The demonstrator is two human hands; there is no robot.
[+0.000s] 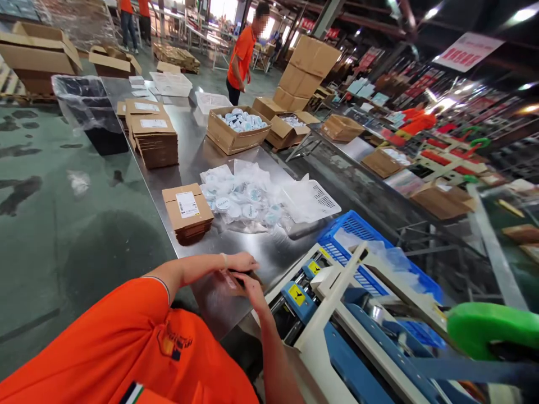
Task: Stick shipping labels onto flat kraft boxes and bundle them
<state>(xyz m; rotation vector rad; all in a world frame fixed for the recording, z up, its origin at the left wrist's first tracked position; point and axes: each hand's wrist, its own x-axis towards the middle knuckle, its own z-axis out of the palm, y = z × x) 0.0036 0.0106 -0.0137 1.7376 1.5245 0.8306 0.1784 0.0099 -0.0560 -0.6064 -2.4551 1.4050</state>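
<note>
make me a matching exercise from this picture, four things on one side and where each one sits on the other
Things:
1. crate
2. stack of flat cartons
3. open box of round white items
4. bin with a clear liner

Places:
A. on the green floor left of the table
B. far along the table, near the standing person
C. right of the table, behind the machine
D. on the table, left of the bagged white items

Pairs: 1-C, 2-D, 3-B, 4-A
</note>
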